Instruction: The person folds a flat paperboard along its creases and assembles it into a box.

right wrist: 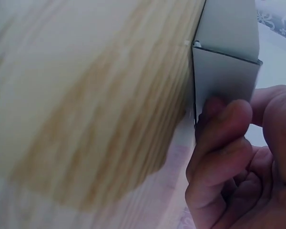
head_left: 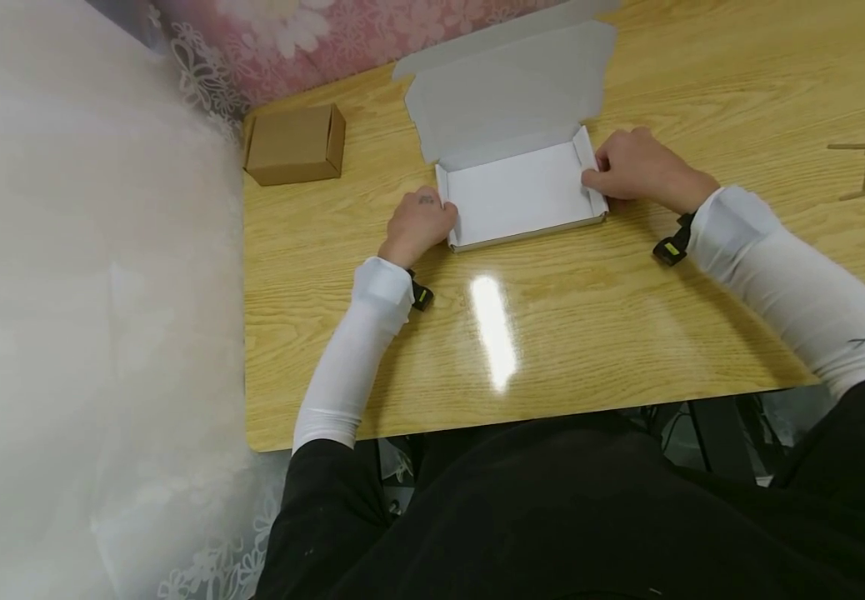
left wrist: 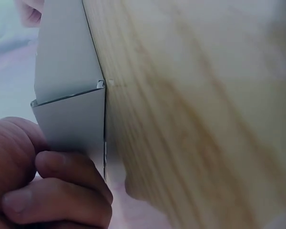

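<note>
A white cardboard box (head_left: 517,197) lies on the table with its lid (head_left: 507,96) folded up and back, its white inside bare. My left hand (head_left: 419,222) pinches the left side wall, thumb over the top edge and fingers outside. At the opposite end, my right hand (head_left: 644,169) grips the right side wall the same way. Up close in the left wrist view, curled fingers (left wrist: 62,191) press against the outer face of the box (left wrist: 69,52) near a front corner. The right wrist view has bent fingers (right wrist: 221,138) against the other end of the box (right wrist: 229,28).
A closed brown cardboard box (head_left: 293,146) stands at the table's back left corner. Several small brown sticks (head_left: 862,179) lie at the far right of the wooden table (head_left: 590,333). A pink floral cover (head_left: 372,33) borders the back, and whitish sheeting (head_left: 102,292) runs along the left.
</note>
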### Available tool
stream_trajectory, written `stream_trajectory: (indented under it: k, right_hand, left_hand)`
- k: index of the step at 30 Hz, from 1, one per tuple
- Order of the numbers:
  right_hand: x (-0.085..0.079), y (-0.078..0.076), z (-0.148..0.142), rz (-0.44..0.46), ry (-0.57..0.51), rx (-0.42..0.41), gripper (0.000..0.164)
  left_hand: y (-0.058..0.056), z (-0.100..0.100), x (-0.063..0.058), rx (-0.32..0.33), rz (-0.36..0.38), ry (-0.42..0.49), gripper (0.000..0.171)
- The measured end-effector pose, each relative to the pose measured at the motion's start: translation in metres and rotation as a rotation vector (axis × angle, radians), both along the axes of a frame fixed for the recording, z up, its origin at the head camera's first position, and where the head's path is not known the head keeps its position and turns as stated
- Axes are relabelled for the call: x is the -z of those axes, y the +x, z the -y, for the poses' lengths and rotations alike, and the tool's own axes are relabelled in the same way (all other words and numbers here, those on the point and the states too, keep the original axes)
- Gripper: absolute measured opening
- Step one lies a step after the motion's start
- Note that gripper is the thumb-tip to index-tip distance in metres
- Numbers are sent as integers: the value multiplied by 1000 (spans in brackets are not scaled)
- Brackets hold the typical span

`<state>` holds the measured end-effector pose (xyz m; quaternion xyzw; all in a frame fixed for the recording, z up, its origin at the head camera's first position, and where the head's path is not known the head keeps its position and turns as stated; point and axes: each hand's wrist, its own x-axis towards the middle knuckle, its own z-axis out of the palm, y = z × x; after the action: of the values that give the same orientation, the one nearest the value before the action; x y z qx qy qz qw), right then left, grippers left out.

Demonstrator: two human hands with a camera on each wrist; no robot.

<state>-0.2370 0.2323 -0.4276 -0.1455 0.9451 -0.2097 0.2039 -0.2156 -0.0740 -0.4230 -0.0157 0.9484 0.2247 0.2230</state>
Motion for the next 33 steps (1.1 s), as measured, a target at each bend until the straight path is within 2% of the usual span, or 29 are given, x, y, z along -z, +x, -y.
stream_trajectory:
  k: [5,13,20,24,29,31,33]
  right_hand:
    - [1,0,0,-21,3,3,36]
    - [2,-3,3,-45,29,-15,35]
    - [-1,-2,11,-114,75,-31,33]
    - [-6,-5,9,-45,72,-34,34]
    - [-10,-11,0,88,37,-51,51]
    - [-11,-13,-1,98,17,-55,57]
    - [-11,-15,-1,98,-7,-43,56]
  left_hand:
    - [-1,-1,-1,-1,2,-19,23]
    - [-2,-6,-4,8,20,-107,17]
    - [-2,-12,-9,17,19,-148,14]
    - [-3,-10,-12,43,29,-151,17]
    - [-7,-3,-12,44,38,-129,41]
    - [-11,-1,-13,35,31,-114,49]
    - [-15,2,-14,44,25,-89,50]
